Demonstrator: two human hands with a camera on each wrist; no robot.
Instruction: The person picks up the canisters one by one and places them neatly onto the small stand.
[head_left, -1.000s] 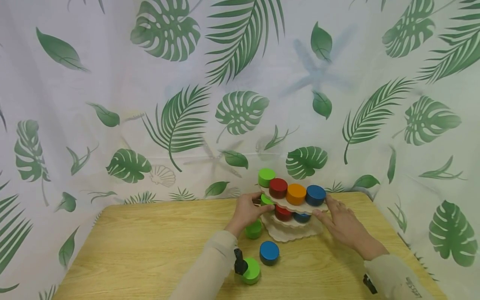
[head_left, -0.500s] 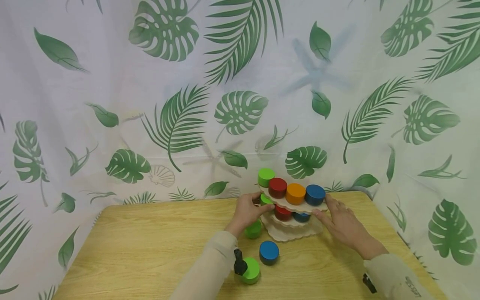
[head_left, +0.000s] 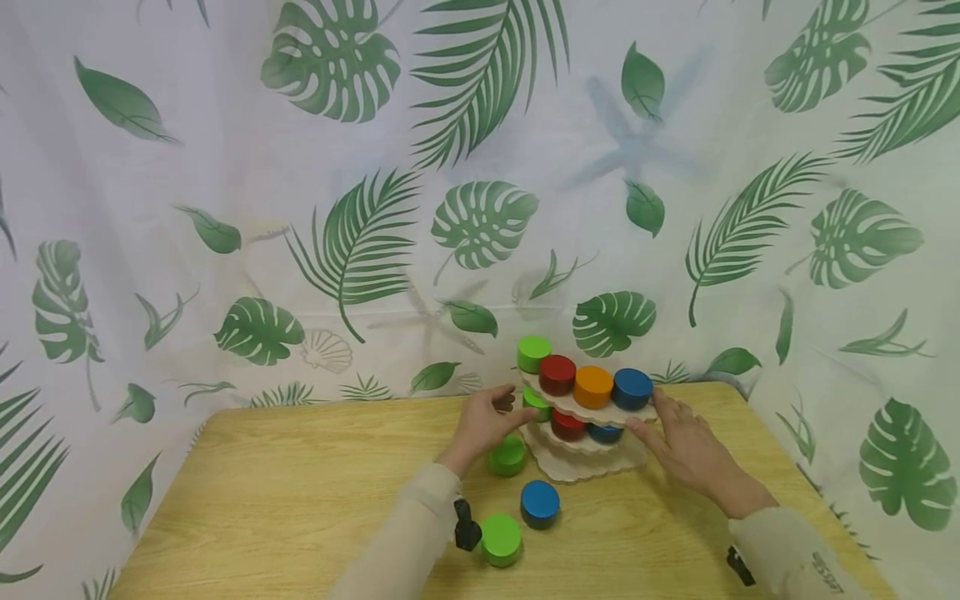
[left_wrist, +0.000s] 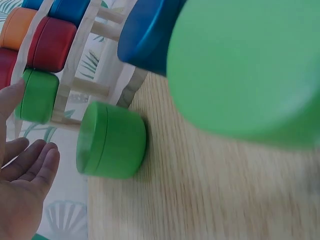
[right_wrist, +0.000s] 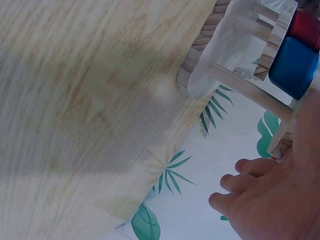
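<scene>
A tiered wooden stand (head_left: 573, 468) with scalloped shelves holds round lidded tins at the right of the table. On its top shelf sit a green tin (head_left: 534, 353), a red tin (head_left: 557, 375), an orange tin (head_left: 593, 387) and a blue tin (head_left: 632, 389). The middle shelf bears a green tin (left_wrist: 40, 95), a red tin (head_left: 567, 425) and a blue tin (head_left: 604, 433). My left hand (head_left: 480, 423) is beside that middle green tin, thumb near its front, other fingers apart from it. My right hand (head_left: 693, 450) grips the top shelf's right end.
On the wooden table (head_left: 300, 492), a green tin (head_left: 507, 455) stands left of the stand. A blue tin (head_left: 540, 503) and another green tin (head_left: 501, 539) stand nearer the front, close to my left sleeve. A leaf-patterned curtain (head_left: 375, 250) hangs behind the table.
My left hand has let go of the middle-shelf green tin and drawn slightly left, its fingers parting from it. The right hand stays on the top shelf.
</scene>
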